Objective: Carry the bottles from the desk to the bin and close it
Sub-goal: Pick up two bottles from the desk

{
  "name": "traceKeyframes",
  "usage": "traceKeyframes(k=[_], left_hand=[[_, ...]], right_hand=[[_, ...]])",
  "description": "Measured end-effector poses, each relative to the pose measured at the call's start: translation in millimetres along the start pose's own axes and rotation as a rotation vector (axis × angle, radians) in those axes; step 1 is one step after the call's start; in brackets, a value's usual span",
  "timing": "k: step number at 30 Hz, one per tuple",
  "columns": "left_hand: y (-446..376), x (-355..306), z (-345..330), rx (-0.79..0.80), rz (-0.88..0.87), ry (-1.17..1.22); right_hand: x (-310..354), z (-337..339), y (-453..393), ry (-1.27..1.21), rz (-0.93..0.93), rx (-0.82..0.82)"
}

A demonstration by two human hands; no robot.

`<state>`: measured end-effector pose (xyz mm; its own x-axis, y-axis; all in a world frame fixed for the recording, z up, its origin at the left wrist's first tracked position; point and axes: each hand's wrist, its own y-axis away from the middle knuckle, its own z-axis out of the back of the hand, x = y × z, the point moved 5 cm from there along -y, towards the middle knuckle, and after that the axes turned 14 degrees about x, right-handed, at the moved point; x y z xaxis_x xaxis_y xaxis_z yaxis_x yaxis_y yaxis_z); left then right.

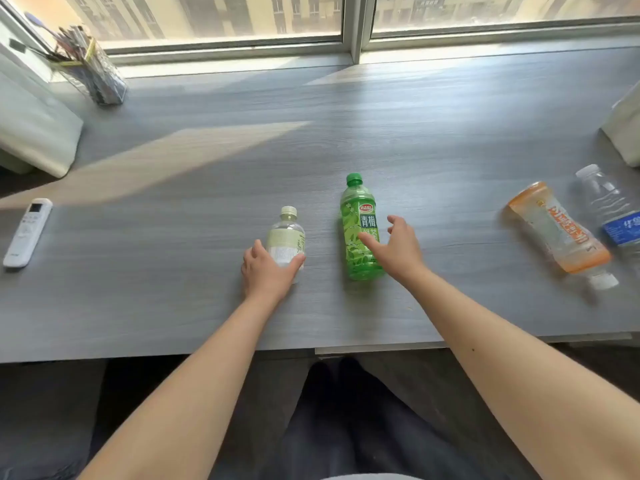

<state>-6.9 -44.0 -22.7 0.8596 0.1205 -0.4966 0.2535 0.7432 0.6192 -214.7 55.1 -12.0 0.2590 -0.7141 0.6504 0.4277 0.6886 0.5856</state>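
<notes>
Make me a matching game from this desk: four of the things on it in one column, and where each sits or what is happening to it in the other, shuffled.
Things:
1. small clear bottle
2. green bottle
3. orange bottle
4. remote control

States:
A. lying far right, white cap toward the desk's near edge
B. left hand wrapped around its base
C. far left, untouched
D. right hand open, fingers reaching its label

Pairs: 1-B, 2-D, 3-A, 4-C
</notes>
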Motion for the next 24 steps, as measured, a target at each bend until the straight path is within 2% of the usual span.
traceKeyframes(k=[10, 17, 24], left_hand=[[-29, -7, -8, -0.009, 0.073, -0.024], [-29, 4, -5, 0.034, 0.096, 0.05], [-13, 16, -5, 0.099, 0.051, 0.236]], right_hand=[[3, -13, -32, 0.093, -0.133, 0.037], [5, -21, -42, 0.087, -0.178, 0.094], [-3, -20, -37, -0.188, -0.145, 0.192]])
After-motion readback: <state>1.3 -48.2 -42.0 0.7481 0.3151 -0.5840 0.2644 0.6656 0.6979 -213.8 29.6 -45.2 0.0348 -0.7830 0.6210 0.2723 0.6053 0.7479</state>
